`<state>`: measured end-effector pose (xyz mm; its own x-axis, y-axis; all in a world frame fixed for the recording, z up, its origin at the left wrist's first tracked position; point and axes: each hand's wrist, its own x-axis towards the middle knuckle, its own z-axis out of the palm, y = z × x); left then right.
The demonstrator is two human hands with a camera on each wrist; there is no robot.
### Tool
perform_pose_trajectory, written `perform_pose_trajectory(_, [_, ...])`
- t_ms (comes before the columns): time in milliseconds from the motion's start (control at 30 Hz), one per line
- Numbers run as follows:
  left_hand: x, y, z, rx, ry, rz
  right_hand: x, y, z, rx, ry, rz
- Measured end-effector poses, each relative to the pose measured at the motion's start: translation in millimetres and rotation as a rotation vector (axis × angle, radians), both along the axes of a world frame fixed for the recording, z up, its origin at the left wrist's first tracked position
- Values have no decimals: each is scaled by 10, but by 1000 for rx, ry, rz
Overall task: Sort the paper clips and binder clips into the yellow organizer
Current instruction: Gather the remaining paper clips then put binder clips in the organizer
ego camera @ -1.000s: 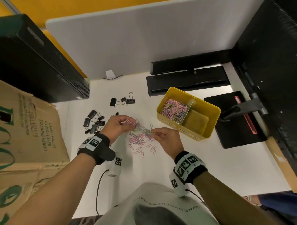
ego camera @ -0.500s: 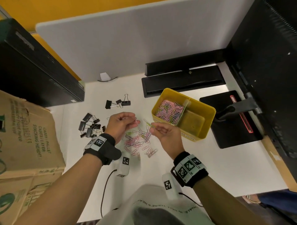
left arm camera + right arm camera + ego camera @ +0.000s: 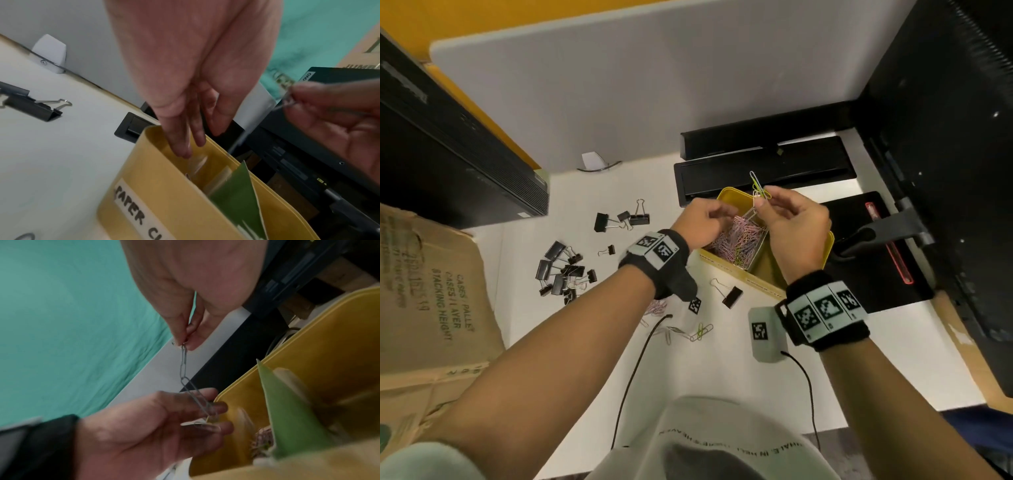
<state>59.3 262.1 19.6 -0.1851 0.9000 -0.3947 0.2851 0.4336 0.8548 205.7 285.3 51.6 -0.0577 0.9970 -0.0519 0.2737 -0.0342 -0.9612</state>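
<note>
The yellow organizer (image 3: 726, 270) stands mid-desk, and its left compartment holds a heap of pastel paper clips (image 3: 739, 243). My right hand (image 3: 758, 198) hovers above it and pinches a short chain of linked paper clips (image 3: 184, 366), which dangles toward my left hand's fingers (image 3: 218, 407). My left hand (image 3: 709, 219) hangs over that compartment with straight fingers (image 3: 180, 146) pointing down and grips nothing. Blurred clips show just under them. Black binder clips (image 3: 561, 270) lie piled at the left, and one more binder clip (image 3: 731, 296) lies by the organizer's front.
A few loose paper clips (image 3: 695, 332) lie under my left forearm. More binder clips (image 3: 626, 219) sit further back. A cardboard box (image 3: 421, 291) and a black case (image 3: 448, 154) stand at the left. A monitor (image 3: 945, 171) and its stand (image 3: 876, 257) are at the right.
Both hands rose from the clip pile on the desk to above the organizer. The left hand's fingers opened over the paper clip compartment. The right hand still pinches its linked clips.
</note>
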Motion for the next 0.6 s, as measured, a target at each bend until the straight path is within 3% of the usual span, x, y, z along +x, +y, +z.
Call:
perform_pose_trajectory(67, [-60,-39,31,18,-36,79,-70,96,-68,10,-103,23])
perform_pose_trajectory(200, [-312,-235,69,60,-243,395,-259,144,-311,-53,-343,181])
perform_pose_trajectory(300, [-602,-475,-80,33,-184,490,-327,73,-384,-86,-487,365])
perform_pose_trajectory(367, [-798,-649,-289,-61,96,378,-353,4,-341,-66,-518,416])
perform_pose_trajectory(433, [-888,-822,-479,-171,480,106,-410,-117,-284,25,-406,403])
perform_pose_trajectory(467, [-884,-896,-579,-198,589,-18,-446,-208,-282,35,-321,405])
perform_pose_trajectory(533, [-791,-1002,-702,-185,663,-147,-497,-414,-308,-11,-186,475])
perform_pose_trajectory(600, [-663,-1042,-761,-144,756,-233,-501,-597,-402,-49,-206,615])
